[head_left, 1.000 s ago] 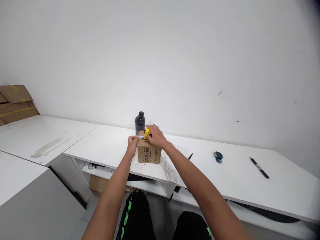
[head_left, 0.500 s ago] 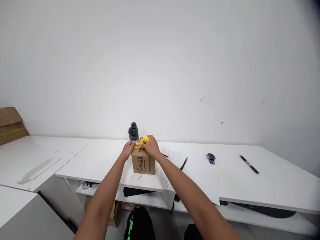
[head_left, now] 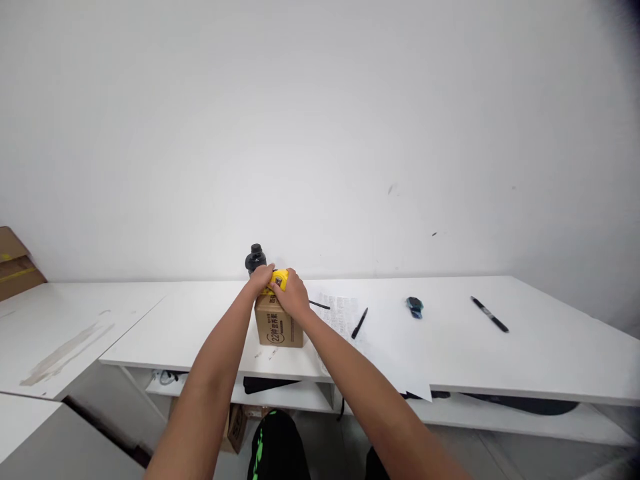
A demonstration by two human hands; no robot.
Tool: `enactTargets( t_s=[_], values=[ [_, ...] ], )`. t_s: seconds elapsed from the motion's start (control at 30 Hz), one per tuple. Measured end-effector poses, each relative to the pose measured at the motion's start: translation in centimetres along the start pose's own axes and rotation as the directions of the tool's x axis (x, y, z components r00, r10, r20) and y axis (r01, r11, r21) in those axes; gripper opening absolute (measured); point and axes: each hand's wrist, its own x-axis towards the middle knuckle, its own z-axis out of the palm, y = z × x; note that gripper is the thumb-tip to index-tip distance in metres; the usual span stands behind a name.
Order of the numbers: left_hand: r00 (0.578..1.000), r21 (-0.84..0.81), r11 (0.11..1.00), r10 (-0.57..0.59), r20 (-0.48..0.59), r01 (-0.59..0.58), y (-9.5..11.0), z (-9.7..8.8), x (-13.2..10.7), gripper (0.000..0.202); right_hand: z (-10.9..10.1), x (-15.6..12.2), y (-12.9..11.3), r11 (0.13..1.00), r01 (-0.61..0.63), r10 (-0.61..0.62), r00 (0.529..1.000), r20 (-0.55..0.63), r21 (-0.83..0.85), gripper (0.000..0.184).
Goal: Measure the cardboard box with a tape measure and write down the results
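A yellow tape measure [head_left: 280, 279] is held over the top of a small brown cardboard box [head_left: 280, 328] with dark printing on its front. My right hand [head_left: 295, 295] wraps around the tape measure's case from the right. Against the case's left side, my left hand [head_left: 261, 277] has its fingers closed at the tape's end; the fingertips are partly hidden. No stretch of blade shows between the hands. Just behind the box stands a dark bottle [head_left: 255, 257] with a black cap, its lower part covered by my left hand and the box.
Right of the box lie printed papers [head_left: 343, 313], a black pen [head_left: 359, 323] and a thin dark stick [head_left: 320, 305]. Farther right are a watch [head_left: 415, 307] and a marker [head_left: 489, 315] on the white desk [head_left: 540, 357]. A larger carton [head_left: 20, 270] sits far left.
My hands have come together, and the short stretch of blade between them is out of sight. My left hand now touches the case. The view has shifted slightly.
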Motion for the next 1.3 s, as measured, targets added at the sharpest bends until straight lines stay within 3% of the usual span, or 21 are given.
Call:
enactTargets(
  t_s=[0.13,0.23,0.33,0.6,0.7,0.83,1.0,1.3],
  values=[
    [0.997,0.092,0.993,-0.077,0.031,0.074,0.5,0.2,-0.1,0.021,-0.3,0.0,0.1,0.998,-0.032,0.032,0.999,0.009,0.049,0.049],
    [0.99,0.131,0.983,-0.134,0.053,0.126,-0.2,-0.3,-1.3,0.023,-0.2,0.2,0.1,0.99,-0.101,0.099,0.995,0.02,0.096,0.049],
    [0.983,0.16,0.973,-0.177,0.054,0.167,-1.0,-1.2,-2.2,0.022,0.2,0.3,-0.1,0.996,-0.07,0.068,0.997,0.032,0.057,0.047],
    [0.996,0.282,0.955,-0.077,-0.047,0.087,-1.8,-3.7,-4.6,0.021,-0.1,2.0,-0.5,0.973,0.02,0.016,0.988,0.156,-0.228,0.045],
    [0.996,0.299,0.953,-0.033,-0.083,0.057,-2.2,-3.7,-6.5,0.021,0.0,2.5,-0.5,0.963,0.059,0.001,0.975,0.221,-0.264,0.047],
    [0.997,0.265,0.964,0.008,-0.083,0.014,-2.4,-3.0,-8.1,0.011,0.5,2.0,-0.2,0.938,0.196,-0.136,0.967,0.216,-0.287,0.052],
    [0.998,0.198,0.98,0.036,-0.042,-0.027,-2.5,-2.7,-8.1,0.018,0.7,1.4,0.0,0.905,0.258,-0.182,0.954,0.24,-0.339,0.064],
    [1.0,0.147,0.989,-0.006,-0.013,0.008,-3.1,-2.7,-7.9,0.024,0.4,1.1,-0.4,0.873,0.31,-0.225,0.941,0.254,-0.376,0.073]
  ],
)
